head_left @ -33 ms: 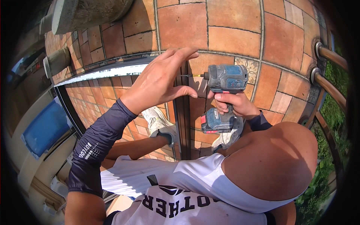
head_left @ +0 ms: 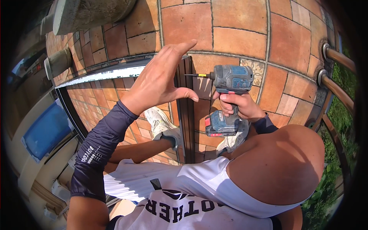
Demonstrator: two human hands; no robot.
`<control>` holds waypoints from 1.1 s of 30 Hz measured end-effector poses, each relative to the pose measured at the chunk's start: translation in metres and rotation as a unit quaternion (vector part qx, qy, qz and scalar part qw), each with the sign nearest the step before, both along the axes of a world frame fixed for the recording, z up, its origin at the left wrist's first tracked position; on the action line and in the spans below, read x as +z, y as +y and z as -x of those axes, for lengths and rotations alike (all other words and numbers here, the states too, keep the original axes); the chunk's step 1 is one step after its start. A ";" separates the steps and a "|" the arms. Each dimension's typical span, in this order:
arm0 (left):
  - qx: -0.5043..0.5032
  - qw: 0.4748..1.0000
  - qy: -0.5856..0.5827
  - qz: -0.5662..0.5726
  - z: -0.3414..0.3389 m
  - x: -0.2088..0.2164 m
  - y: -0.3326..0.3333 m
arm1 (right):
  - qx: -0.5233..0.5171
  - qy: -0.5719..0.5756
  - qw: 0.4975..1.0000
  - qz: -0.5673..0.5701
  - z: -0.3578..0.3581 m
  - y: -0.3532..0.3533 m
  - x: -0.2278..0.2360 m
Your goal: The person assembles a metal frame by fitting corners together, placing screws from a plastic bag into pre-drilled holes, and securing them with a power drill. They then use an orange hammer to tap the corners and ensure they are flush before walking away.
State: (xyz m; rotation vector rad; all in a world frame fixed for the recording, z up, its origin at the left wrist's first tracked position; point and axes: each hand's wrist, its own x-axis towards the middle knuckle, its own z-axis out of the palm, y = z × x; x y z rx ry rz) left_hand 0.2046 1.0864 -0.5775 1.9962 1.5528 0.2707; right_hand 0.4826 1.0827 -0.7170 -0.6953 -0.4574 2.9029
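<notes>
In my right hand (head_left: 245,106) is a blue and black cordless impact driver (head_left: 233,78), its handle gripped with the battery toward my body. A thin driver bit (head_left: 201,75) with a yellow band points left from it, its tip over a dark metal frame (head_left: 187,126). My left hand (head_left: 159,78) is held open beside that bit, fingers stretched out and thumb apart. It covers the corner area of the frame, and whether it touches the metal I cannot tell. Any screw at the bit's tip is too small to make out.
White film strip (head_left: 107,73) runs along the frame's far bar. My shoes (head_left: 163,122) stand by the near bar on terracotta paving (head_left: 186,27). A concrete block (head_left: 88,15) lies at the far left, a blue container (head_left: 48,130) at left, and metal railing posts (head_left: 339,57) at right.
My left hand has shifted slightly left, its fingers now pointing farther away from me. The bit shows more fully, and the driver has moved barely to the right.
</notes>
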 end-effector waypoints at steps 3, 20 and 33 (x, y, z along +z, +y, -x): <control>0.002 0.993 0.116 0.011 0.048 -0.011 -0.007 | -0.030 -0.049 0.996 0.068 0.002 0.001 -0.012; 0.009 0.970 0.155 0.187 0.083 -0.041 -0.019 | -0.003 -0.140 0.982 0.127 0.038 -0.001 -0.052; -0.023 0.972 0.143 0.186 0.078 -0.025 -0.013 | 0.019 -0.142 0.978 0.150 0.042 0.007 -0.047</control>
